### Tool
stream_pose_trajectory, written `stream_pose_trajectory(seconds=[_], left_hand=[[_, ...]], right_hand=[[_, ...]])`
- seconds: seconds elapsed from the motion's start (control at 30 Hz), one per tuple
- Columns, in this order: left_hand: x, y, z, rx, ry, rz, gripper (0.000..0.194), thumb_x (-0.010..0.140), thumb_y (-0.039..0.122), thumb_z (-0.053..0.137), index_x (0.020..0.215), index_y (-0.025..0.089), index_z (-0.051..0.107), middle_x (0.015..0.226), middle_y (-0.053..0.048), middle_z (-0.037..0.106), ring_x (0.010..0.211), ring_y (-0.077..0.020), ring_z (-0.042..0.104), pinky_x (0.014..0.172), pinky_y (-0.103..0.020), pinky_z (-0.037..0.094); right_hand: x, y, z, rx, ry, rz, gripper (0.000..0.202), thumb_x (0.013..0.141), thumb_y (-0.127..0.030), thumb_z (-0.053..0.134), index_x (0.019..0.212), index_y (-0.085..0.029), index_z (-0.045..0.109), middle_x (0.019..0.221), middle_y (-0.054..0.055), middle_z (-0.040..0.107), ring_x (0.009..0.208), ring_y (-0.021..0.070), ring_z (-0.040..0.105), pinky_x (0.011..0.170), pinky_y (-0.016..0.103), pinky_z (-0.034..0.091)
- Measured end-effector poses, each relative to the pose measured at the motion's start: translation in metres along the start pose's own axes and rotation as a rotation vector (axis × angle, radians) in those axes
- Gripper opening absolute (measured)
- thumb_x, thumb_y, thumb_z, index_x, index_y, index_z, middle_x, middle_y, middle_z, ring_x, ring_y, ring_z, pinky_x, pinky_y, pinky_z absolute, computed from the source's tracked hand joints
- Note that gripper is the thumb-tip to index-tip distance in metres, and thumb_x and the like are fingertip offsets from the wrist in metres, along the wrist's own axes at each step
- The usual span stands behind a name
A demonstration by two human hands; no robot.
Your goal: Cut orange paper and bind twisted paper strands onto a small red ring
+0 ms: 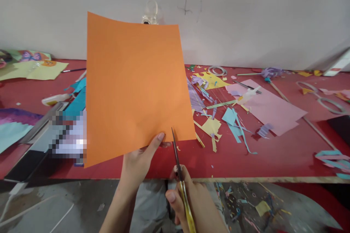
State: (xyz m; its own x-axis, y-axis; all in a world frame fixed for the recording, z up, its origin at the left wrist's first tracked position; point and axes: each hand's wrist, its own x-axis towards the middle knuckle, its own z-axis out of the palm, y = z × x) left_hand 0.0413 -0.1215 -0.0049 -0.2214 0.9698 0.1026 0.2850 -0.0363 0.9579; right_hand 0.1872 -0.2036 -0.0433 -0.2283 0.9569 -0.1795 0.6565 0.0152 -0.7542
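A large sheet of orange paper (133, 80) is held up above the red table, slightly curved. My left hand (143, 156) pinches its lower edge, thumb on the near face and fingers mostly hidden behind. My right hand (194, 196) is closed around a pair of scissors (177, 162) with yellowish handles and dark blades. The blades point up, and their tip overlaps the sheet's lower edge just right of my left thumb. Whether the blades are apart is hard to see from this angle.
Paper scraps (212, 129), pink sheets (268, 109) and wire coils (217, 70) lie on the red table (246, 167) to the right. Leftward are a glue bottle (56, 99), a phone-like black device (26, 165) and yellow paper (41, 71). Scraps litter the floor. A wall stands behind.
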Motion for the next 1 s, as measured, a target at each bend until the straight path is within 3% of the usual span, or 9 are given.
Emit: stream_pose_trajectory(seconds=[0.1, 0.3, 0.57, 0.77, 1.0], left_hand=[[-0.0007, -0.0017, 0.0007, 0.018, 0.060, -0.006, 0.019, 0.081, 0.037, 0.069, 0.073, 0.022, 0.075, 0.089, -0.002, 0.077, 0.094, -0.0219, 0.072, 0.098, -0.036, 0.054], [-0.0004, -0.0033, 0.0006, 0.031, 0.062, -0.027, 0.021, 0.080, 0.041, 0.070, 0.079, 0.021, 0.075, 0.092, -0.003, 0.077, 0.096, -0.0236, 0.071, 0.101, -0.039, 0.053], [-0.0002, -0.0020, 0.0012, 0.041, 0.081, -0.009, 0.017, 0.080, 0.038, 0.070, 0.081, 0.021, 0.075, 0.099, -0.003, 0.077, 0.101, -0.0240, 0.070, 0.107, -0.041, 0.049], [0.0006, 0.0006, 0.0014, 0.027, 0.085, -0.035, 0.024, 0.080, 0.040, 0.070, 0.095, 0.022, 0.075, 0.109, -0.004, 0.074, 0.116, -0.0263, 0.064, 0.109, -0.041, 0.047], [-0.0008, -0.0012, 0.0001, 0.002, 0.083, -0.077, 0.024, 0.078, 0.043, 0.071, 0.086, 0.021, 0.075, 0.104, -0.005, 0.075, 0.108, -0.0273, 0.067, 0.110, -0.045, 0.044]], right_hand=[[0.0008, -0.0016, 0.0014, -0.025, 0.021, 0.013, 0.061, 0.092, -0.072, 0.031, 0.107, -0.017, 0.053, 0.050, -0.002, 0.058, 0.036, 0.0157, 0.058, 0.035, 0.020, 0.034], [0.0035, -0.0064, 0.0016, -0.059, 0.039, 0.046, 0.063, 0.090, -0.074, 0.030, 0.102, -0.018, 0.054, 0.046, -0.003, 0.053, 0.031, 0.0150, 0.054, 0.033, 0.020, 0.033], [0.0068, -0.0048, -0.0009, -0.076, 0.063, -0.015, 0.062, 0.090, -0.074, 0.030, 0.099, -0.019, 0.054, 0.049, -0.001, 0.056, 0.040, 0.0176, 0.061, 0.035, 0.021, 0.034], [0.0046, -0.0065, -0.0008, -0.008, 0.057, -0.007, 0.063, 0.090, -0.075, 0.026, 0.101, -0.019, 0.053, 0.055, 0.001, 0.061, 0.043, 0.0171, 0.063, 0.037, 0.021, 0.037], [0.0056, -0.0033, 0.0039, 0.126, 0.051, -0.052, 0.074, 0.084, -0.083, 0.018, 0.103, -0.018, 0.049, 0.050, 0.000, 0.062, 0.038, 0.0181, 0.060, 0.041, 0.024, 0.041]])
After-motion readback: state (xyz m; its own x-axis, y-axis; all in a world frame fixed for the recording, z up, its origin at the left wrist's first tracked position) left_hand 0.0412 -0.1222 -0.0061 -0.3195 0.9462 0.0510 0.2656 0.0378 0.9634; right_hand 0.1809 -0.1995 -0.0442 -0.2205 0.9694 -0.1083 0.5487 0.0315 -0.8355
